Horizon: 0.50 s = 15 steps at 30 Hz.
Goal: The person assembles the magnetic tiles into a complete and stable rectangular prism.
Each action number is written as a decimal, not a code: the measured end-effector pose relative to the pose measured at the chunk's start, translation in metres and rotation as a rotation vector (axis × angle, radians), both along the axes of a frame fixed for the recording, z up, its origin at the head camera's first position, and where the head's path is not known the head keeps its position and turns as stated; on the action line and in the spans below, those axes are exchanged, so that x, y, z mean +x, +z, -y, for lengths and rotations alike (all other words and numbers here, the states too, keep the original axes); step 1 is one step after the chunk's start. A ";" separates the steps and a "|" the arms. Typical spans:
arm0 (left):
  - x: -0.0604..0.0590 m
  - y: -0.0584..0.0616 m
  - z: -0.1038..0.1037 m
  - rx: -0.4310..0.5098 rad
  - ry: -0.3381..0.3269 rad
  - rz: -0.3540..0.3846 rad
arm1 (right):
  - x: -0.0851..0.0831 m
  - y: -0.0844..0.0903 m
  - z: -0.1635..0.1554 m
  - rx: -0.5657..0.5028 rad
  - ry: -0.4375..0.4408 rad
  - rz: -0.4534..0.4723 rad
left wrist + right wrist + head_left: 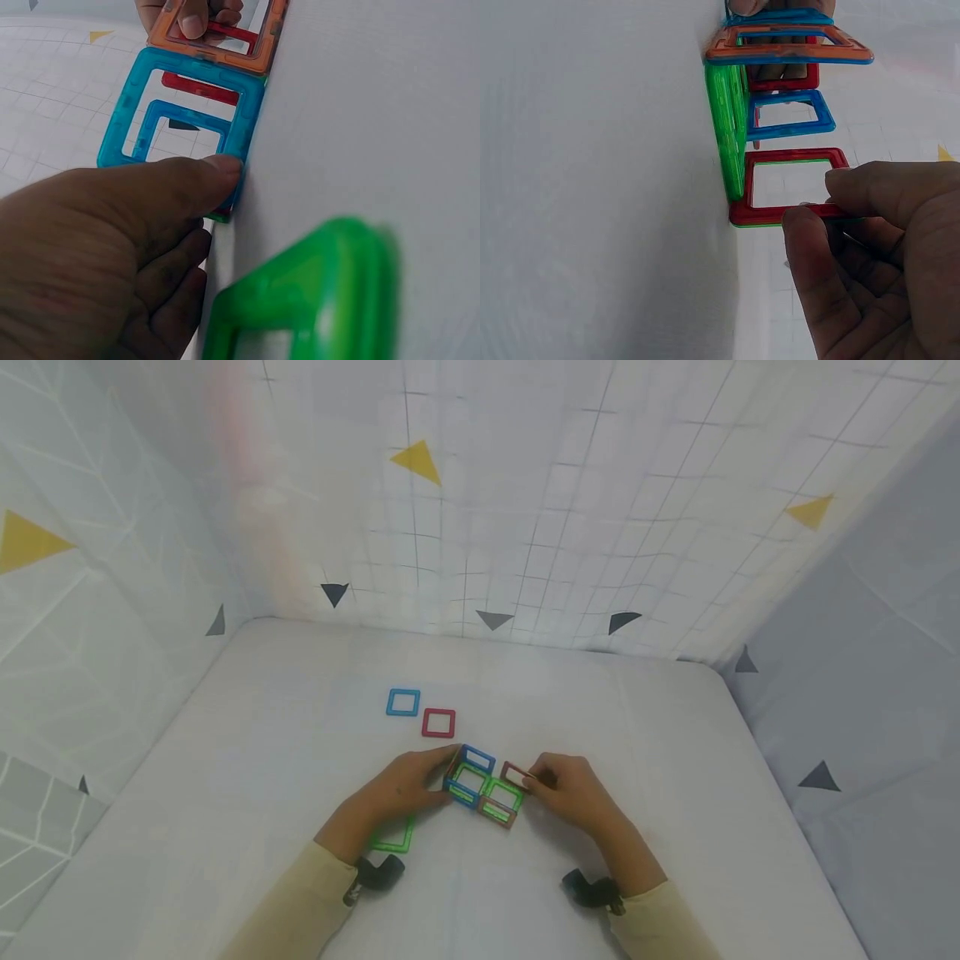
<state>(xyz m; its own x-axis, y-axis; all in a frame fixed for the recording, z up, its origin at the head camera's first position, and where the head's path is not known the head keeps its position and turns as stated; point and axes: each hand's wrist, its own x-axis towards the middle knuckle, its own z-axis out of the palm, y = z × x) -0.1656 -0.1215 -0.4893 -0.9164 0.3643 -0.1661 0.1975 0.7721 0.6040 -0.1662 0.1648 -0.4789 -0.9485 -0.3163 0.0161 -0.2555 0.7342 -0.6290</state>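
Two green square magnetic tiles (724, 127) lie side by side as a base. Tiles stand along their edges: a light blue one (251, 112) and an orange one (217, 56) at the front, a blue one (825, 112) at the back, a red one (814, 75) at the left end. My left hand (408, 785) grips the left end, thumb against the light blue tile; its other fingers are partly hidden. Between thumb and finger, my right hand (570, 785) pinches another red square tile (756, 155), upright by the right green tile's back edge.
A loose blue square tile (390, 702) and a loose red one (426, 723) lie behind the structure. Partly under my left wrist is a larger green tile (408, 837). The white-covered table (675, 760) meets patterned cloth walls at the back and sides.
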 end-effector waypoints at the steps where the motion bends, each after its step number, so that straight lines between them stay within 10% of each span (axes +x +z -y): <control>1: 0.000 0.000 0.000 -0.001 0.000 0.001 | 0.000 0.000 0.001 0.001 0.000 -0.001; 15: 0.001 -0.001 -0.001 -0.014 0.009 -0.007 | 0.001 -0.004 0.006 0.000 -0.013 -0.044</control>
<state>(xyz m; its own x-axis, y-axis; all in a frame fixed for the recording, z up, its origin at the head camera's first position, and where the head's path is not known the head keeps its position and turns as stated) -0.1645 -0.1202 -0.4902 -0.9207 0.3540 -0.1644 0.1950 0.7820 0.5920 -0.1652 0.1584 -0.4826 -0.9510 -0.3037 0.0576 -0.2731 0.7379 -0.6172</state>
